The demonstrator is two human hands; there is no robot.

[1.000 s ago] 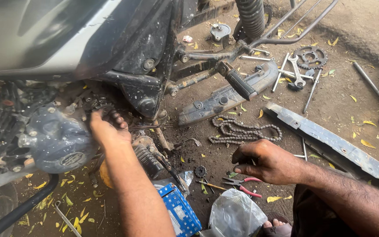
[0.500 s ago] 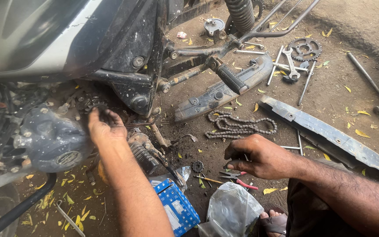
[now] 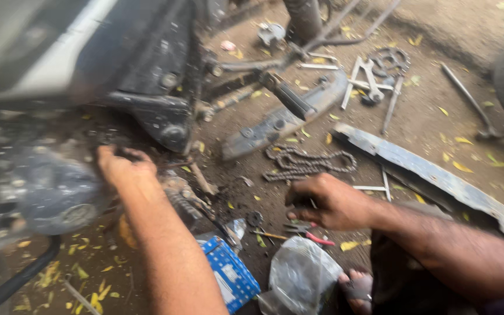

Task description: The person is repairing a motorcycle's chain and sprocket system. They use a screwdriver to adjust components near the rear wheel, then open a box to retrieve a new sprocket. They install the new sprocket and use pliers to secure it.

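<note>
Since the earlier frame both of my hands have kept their places while the view slid a little, so the chain now sits higher and more central. My left hand [image 3: 121, 169] is pressed against the dirty underside of the motorcycle engine [image 3: 59, 186] at the left, fingers curled on something there; blur hides just what it grips. My right hand [image 3: 331, 203] rests low on the dirt floor [image 3: 438, 111], clenched over a small dark tool I cannot identify, directly above red-handled pliers [image 3: 307, 232]. The loose drive chain [image 3: 307, 162] lies just beyond that hand, its long axis running left to right, nearer my right hand than my left. A blue box [image 3: 228, 274] and a plastic bag [image 3: 301, 277] sit near me.
</note>
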